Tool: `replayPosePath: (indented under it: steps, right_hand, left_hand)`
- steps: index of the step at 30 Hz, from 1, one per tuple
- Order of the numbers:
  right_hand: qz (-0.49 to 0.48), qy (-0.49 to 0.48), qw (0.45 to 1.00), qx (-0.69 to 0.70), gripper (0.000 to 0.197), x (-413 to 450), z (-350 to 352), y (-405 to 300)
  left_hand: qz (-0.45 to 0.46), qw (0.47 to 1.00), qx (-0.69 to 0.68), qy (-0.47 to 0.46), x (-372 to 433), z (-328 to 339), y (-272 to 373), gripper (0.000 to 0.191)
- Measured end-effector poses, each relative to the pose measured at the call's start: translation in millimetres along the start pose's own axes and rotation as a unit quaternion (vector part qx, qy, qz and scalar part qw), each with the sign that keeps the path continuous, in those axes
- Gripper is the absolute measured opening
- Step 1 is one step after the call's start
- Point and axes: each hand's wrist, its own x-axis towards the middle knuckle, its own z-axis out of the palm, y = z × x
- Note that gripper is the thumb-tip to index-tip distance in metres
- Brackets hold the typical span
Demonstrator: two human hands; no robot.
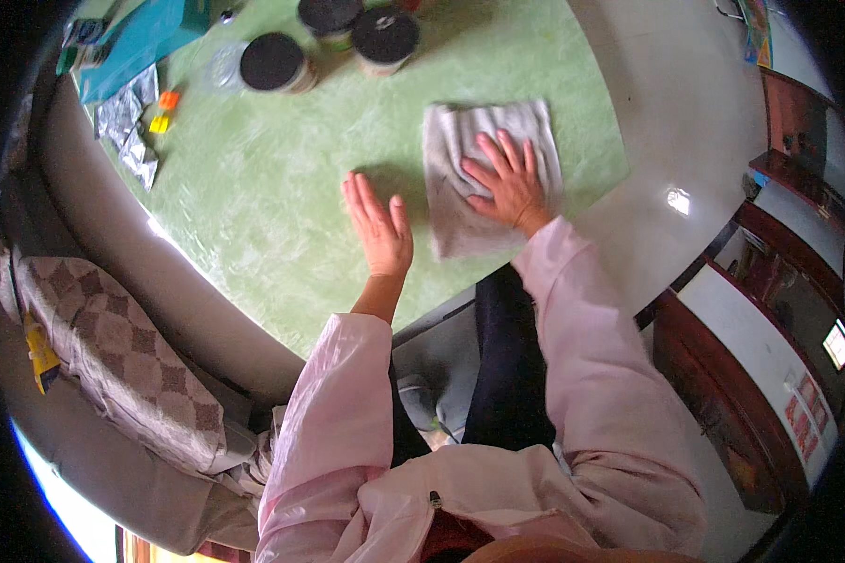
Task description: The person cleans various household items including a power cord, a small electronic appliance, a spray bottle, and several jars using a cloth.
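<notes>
A pale, creased cloth (451, 218) is spread on the green marbled tabletop (267, 183). My right hand (510, 176) lies flat on the cloth with its fingers spread, pressing on it rather than gripping it. To the left of the cloth, my left hand (380, 229) is held over or against the tabletop, fingers close together and thumb apart, with nothing in it. Whether its edge touches the table I cannot tell. Both forearms are in pink sleeves.
Several dark-lidded jars (273, 63) stand at the table's far side. Crumpled silver foil (123, 119), small orange (168, 100) and yellow (159, 124) pieces and a teal box (148, 42) are at the left. A grey sofa with a patterned cover (134, 352) borders the table.
</notes>
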Motion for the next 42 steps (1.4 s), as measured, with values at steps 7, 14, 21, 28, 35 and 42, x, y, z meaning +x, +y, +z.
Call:
replayPosePath:
  steps: [7,14,21,28,35,42]
  right_hand:
    - [-0.095,0.091,0.99,-0.045,0.056,122,-49,178]
    - [0.059,0.21,0.976,-0.011,0.048,124,-37,192]
    - [0.327,0.107,0.939,0.012,0.059,-29,2,184]
    - [0.236,0.058,0.97,-0.015,0.062,-49,-10,196]
    - [0.233,0.064,0.965,0.098,0.064,138,-44,223]
    - [0.263,0.094,0.946,0.164,0.053,317,-68,257]
  left_hand:
    - [-0.152,0.947,0.245,0.14,20,61,22,0.078]
    - [-0.155,0.928,0.303,0.153,23,62,18,0.079]
    - [-0.155,0.931,0.292,0.152,25,62,28,0.079]
    - [-0.178,0.933,0.282,0.138,31,67,32,0.078]
    - [-0.197,0.92,0.302,0.154,29,66,29,0.084]
    - [-0.178,0.92,0.303,0.171,31,64,27,0.082]
